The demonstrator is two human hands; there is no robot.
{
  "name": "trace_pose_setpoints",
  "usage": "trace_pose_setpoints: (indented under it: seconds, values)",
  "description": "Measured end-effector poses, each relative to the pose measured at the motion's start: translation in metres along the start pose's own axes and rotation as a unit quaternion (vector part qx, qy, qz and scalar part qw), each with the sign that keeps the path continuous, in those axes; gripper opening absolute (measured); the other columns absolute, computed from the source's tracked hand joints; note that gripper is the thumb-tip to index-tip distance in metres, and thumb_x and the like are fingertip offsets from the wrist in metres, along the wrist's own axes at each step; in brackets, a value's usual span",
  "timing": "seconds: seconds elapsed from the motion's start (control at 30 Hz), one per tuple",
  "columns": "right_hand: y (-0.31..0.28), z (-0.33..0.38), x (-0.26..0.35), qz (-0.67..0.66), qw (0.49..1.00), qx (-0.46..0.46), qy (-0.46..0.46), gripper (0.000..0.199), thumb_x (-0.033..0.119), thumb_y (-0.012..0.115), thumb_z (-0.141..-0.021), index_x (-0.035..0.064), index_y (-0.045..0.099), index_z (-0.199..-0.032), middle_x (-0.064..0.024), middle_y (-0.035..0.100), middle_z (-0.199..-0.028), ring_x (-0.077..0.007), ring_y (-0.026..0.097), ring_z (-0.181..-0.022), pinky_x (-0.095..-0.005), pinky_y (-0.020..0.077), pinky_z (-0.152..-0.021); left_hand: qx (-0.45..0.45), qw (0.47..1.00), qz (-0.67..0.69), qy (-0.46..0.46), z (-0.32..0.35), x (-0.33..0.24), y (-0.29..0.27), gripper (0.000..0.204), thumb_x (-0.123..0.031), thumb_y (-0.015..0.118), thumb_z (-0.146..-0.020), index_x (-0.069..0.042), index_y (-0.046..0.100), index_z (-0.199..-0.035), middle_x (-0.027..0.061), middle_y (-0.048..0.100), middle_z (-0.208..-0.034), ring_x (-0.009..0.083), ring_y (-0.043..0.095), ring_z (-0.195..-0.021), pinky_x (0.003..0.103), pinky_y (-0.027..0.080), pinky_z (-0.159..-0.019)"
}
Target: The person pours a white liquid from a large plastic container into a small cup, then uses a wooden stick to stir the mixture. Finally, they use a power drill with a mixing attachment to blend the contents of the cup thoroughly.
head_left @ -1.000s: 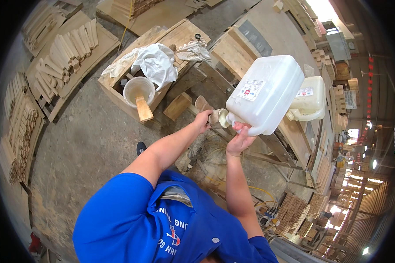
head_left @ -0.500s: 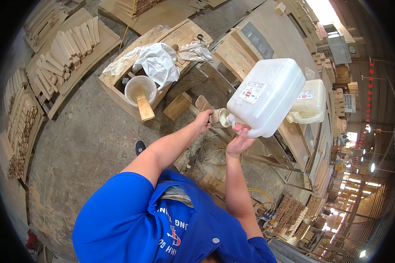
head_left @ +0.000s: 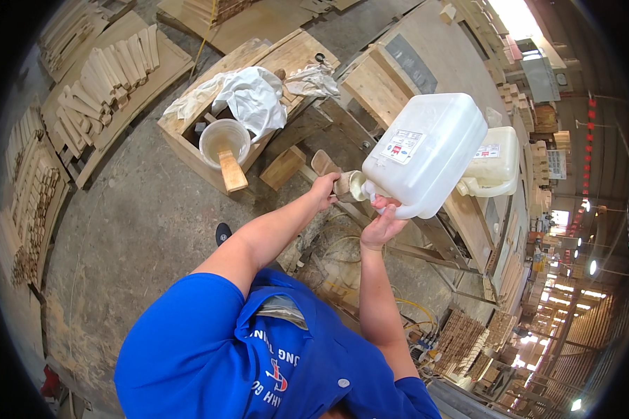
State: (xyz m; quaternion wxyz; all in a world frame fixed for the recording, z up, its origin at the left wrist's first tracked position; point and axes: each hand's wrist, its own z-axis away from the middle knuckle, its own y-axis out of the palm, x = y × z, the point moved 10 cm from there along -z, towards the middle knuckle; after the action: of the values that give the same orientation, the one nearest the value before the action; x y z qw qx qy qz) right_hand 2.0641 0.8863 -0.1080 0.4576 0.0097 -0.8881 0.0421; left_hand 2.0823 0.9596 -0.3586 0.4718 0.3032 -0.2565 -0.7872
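My right hand point(head_left: 383, 225) is closed round the handle of a large whitish plastic jug point(head_left: 433, 150) with a label on its side. The jug is tipped over, its neck pointing left and down at the mouth of a small stained cup point(head_left: 349, 186). Closed on that cup is my left hand point(head_left: 324, 191), holding it tilted against the jug's neck. Any liquid passing between them is too small to make out. Part of the jug's handle is hidden by my right hand.
A yellowish jug point(head_left: 493, 164) stands behind on the workbench point(head_left: 426, 49). At left, a wooden box point(head_left: 182, 143) bears a white bucket point(head_left: 223, 133) with a wooden paddle point(head_left: 232, 172) and white cloth point(head_left: 251, 98). Stacked wood strips point(head_left: 112, 77) lie farther left. Yellow hose point(head_left: 416, 307) runs below.
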Motion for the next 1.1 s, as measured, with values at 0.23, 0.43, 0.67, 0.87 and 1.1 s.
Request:
trace_pose_setpoints:
  seconds: [0.23, 0.43, 0.67, 0.87, 1.1]
  values:
    - [0.006, 0.001, -0.002, -0.01, 1.0, -0.008, 0.008, 0.029, 0.017, 0.039, -0.092, -0.0056, 0.033, -0.109, -0.0081, 0.049, -0.075, -0.0161, 0.048, -0.07, -0.0331, 0.0431, -0.073, 0.02, 0.999, -0.032, 0.002, -0.011, -0.005, -0.012, 0.023, -0.022, 0.054, -0.081, -0.009, 0.057, -0.1, 0.006, 0.059, -0.094, 0.0193, 0.058, -0.085, 0.038, 0.045, -0.069]
    - [-0.005, 0.003, -0.005, 0.02, 1.0, -0.007, 0.005, 0.025, 0.016, 0.039, -0.092, -0.0049, 0.034, -0.104, -0.0085, 0.05, -0.075, -0.0164, 0.049, -0.068, -0.0341, 0.0453, -0.074, -0.011, 1.0, -0.013, 0.008, 0.006, -0.003, 0.001, 0.022, -0.022, 0.053, -0.082, -0.009, 0.057, -0.099, 0.0042, 0.06, -0.094, 0.0181, 0.059, -0.085, 0.038, 0.049, -0.072]
    - [0.002, 0.002, -0.001, 0.012, 1.0, -0.007, 0.01, 0.022, 0.016, 0.04, -0.091, -0.003, 0.036, -0.101, -0.0075, 0.051, -0.074, -0.0159, 0.05, -0.068, -0.035, 0.0462, -0.074, -0.01, 1.0, -0.002, 0.013, 0.008, -0.007, -0.003, 0.023, -0.022, 0.052, -0.083, -0.009, 0.058, -0.1, 0.0039, 0.061, -0.095, 0.0177, 0.059, -0.087, 0.038, 0.048, -0.076]
    - [0.002, 0.003, -0.001, 0.002, 1.0, -0.007, 0.007, 0.021, 0.018, 0.041, -0.092, -0.0025, 0.039, -0.096, -0.0076, 0.051, -0.075, -0.016, 0.05, -0.069, -0.035, 0.0443, -0.075, -0.004, 1.0, 0.009, 0.015, 0.004, -0.007, -0.002, 0.023, -0.021, 0.052, -0.083, -0.005, 0.057, -0.1, 0.0062, 0.061, -0.092, 0.0194, 0.06, -0.083, 0.039, 0.051, -0.073]
    - [-0.002, 0.004, -0.007, 0.003, 1.0, 0.002, 0.01, 0.021, 0.018, 0.039, -0.092, -0.0023, 0.037, -0.1, -0.0078, 0.05, -0.076, -0.0162, 0.049, -0.071, -0.0345, 0.0434, -0.075, -0.004, 1.0, 0.012, 0.02, 0.003, -0.005, 0.0, 0.024, -0.02, 0.053, -0.081, -0.005, 0.056, -0.1, 0.0067, 0.06, -0.091, 0.0199, 0.06, -0.082, 0.039, 0.052, -0.07]
